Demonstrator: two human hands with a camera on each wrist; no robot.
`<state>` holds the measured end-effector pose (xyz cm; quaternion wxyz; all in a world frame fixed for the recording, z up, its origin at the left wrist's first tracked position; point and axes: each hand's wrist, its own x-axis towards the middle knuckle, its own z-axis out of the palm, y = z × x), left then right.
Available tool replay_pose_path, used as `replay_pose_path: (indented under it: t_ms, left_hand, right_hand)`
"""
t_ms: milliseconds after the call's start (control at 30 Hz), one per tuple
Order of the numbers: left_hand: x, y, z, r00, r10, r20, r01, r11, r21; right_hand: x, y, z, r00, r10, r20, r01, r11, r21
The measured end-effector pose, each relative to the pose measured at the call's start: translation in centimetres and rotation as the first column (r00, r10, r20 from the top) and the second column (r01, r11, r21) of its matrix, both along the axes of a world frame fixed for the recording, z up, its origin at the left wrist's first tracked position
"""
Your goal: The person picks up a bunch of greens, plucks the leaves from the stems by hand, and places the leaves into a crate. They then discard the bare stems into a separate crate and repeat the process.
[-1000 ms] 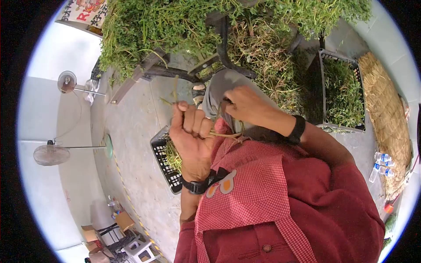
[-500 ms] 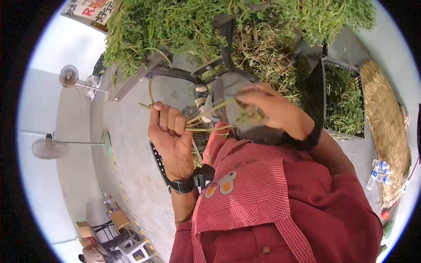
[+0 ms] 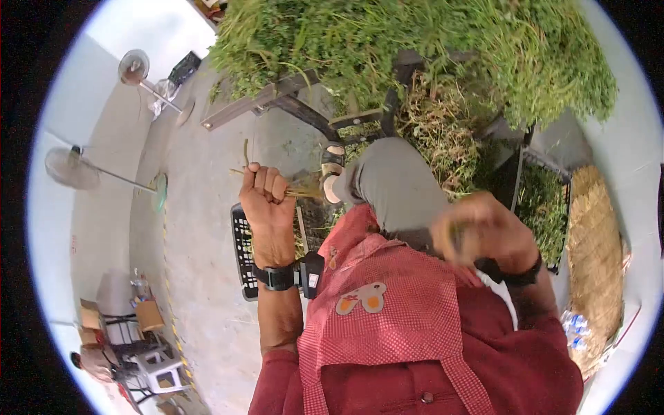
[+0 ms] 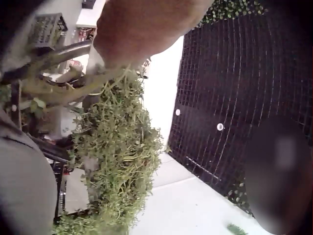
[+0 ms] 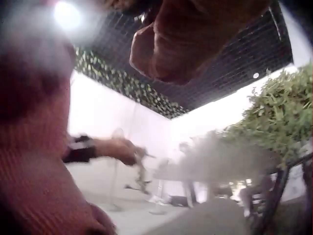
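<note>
My left hand (image 3: 261, 197) grips several thin green stems (image 3: 302, 194), whose ends stick out on both sides of the fist. In the left wrist view these stems (image 4: 73, 93) run blurred below the fingers, with a small leaf at one side. The right wrist view shows the left hand (image 5: 120, 151) in the distance, stems dangling from it. Over the right side of the apron (image 3: 387, 311), apart from the stems, is my right hand (image 3: 481, 232). Its fingers look curled but are motion-blurred; a dark greenish patch shows between them, and I cannot tell whether it is held.
A heap of leafy green plants (image 3: 387, 41) covers the table ahead. Beneath lies a pile of cut stalks (image 3: 446, 131). A black crate (image 3: 242, 252) stands below my left hand, another crate (image 3: 543, 207) at the right beside a straw mat (image 3: 595, 270). Standing fans (image 3: 72, 168) line the left wall.
Both hands were close together on the stems; my right hand has pulled away right and down towards my body. My left hand has shifted left, still gripping stems. The view has tilted.
</note>
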<state>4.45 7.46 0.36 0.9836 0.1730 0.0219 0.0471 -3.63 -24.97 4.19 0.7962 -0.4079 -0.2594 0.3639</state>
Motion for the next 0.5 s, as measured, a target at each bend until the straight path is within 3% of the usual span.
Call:
replay_pose_path:
  t_ms: [33,67,167,233,267,333,467,500]
  left_hand:
    - [-0.1,0.0,0.2,0.999,-0.024,0.036,0.026,0.997,-0.069]
    - [-0.4,-0.1,0.5,0.997,-0.045,0.069,0.053,0.990,-0.132]
    - [-1.0,-0.8,1.9,0.996,-0.069,0.065,0.082,0.967,-0.242]
    - [-1.4,-1.2,2.8,0.988,-0.146,0.051,0.155,0.934,-0.321]
    - [-1.5,-1.4,3.1,0.989,-0.136,0.059,0.148,0.931,-0.333]
    - [-1.9,-1.7,3.5,0.986,-0.162,0.024,0.160,0.916,-0.368]
    - [-2.9,-2.3,4.5,0.970,-0.214,0.113,0.240,0.908,-0.343]
    - [-3.0,-2.4,4.7,0.952,-0.257,0.167,0.302,0.879,-0.369]
  right_hand:
    - [1.8,0.1,-1.0,0.995,-0.100,-0.024,0.098,0.994,-0.056]
    - [2.4,0.8,-1.7,0.997,-0.075,-0.013,0.074,0.995,-0.069]
    - [3.0,3.7,-2.2,0.976,-0.178,-0.123,0.183,0.983,0.032]
    - [2.9,5.2,-1.6,0.938,-0.346,-0.021,0.336,0.923,-0.189]
    - [3.2,5.3,-1.9,0.941,-0.338,-0.011,0.329,0.923,-0.200]
    - [3.6,5.7,-2.9,0.921,-0.380,0.091,0.386,0.850,-0.358]
    - [3.9,6.3,-2.0,0.736,-0.360,0.573,0.619,0.700,-0.356]
    - [3.9,6.4,-1.9,0.737,-0.360,0.572,0.619,0.699,-0.357]
